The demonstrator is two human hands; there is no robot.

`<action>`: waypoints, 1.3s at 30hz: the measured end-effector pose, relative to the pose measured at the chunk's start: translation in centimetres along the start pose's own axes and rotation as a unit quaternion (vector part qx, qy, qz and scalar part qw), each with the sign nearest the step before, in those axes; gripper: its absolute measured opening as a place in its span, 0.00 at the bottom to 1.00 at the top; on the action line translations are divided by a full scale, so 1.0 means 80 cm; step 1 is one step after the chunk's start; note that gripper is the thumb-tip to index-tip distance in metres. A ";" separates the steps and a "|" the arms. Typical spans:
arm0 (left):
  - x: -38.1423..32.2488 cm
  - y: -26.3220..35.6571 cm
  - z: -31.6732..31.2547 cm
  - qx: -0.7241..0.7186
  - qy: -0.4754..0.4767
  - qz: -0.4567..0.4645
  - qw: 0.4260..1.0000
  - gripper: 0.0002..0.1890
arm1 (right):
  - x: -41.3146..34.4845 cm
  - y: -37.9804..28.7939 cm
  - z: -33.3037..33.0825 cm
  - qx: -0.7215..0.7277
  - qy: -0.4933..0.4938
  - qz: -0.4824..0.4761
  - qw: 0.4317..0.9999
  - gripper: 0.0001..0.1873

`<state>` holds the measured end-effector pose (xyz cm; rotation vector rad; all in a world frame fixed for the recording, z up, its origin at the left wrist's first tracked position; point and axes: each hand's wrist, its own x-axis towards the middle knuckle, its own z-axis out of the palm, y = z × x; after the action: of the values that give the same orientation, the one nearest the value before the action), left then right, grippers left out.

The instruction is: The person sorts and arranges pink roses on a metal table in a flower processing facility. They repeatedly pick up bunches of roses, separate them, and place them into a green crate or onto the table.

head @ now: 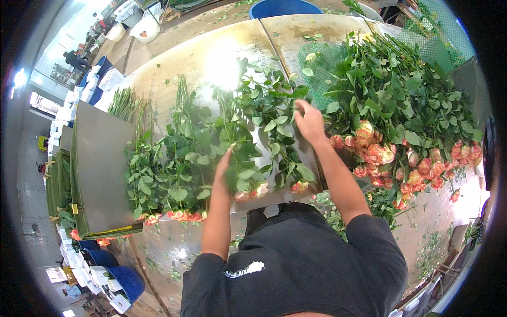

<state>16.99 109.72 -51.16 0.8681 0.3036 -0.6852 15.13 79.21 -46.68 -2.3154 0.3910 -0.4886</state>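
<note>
Cut roses with green leaves lie in bunches across a metal worktable (174, 59), their coral-and-cream blooms towards me. My left hand (225, 164) is at the leaves of a middle rose bunch (237, 154); foliage partly hides its fingers, so its grip is unclear. To the right, my right hand (310, 121) is by the upper leaves of loose rose stems (273, 107). Its fingers are bent and blurred, and whether a stem is between them is unclear. A single rose bloom (300, 186) lies below, near the table's front edge.
A large rose pile (396, 87) fills the right side, partly on green netting (317, 75). More bunches (184, 158) lie left, beside an upright grey panel (103, 166). A blue tub (285, 8) stands beyond the table. Leaves litter the floor (170, 253).
</note>
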 end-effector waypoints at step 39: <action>0.014 -0.029 -0.025 0.176 -0.035 0.025 0.983 0.29 | -0.128 -0.111 0.111 0.010 -0.157 0.079 0.984 0.35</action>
<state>16.39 109.77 -54.36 1.1814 0.0962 -0.7333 11.35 94.81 -48.67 -2.2712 0.4078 -0.0457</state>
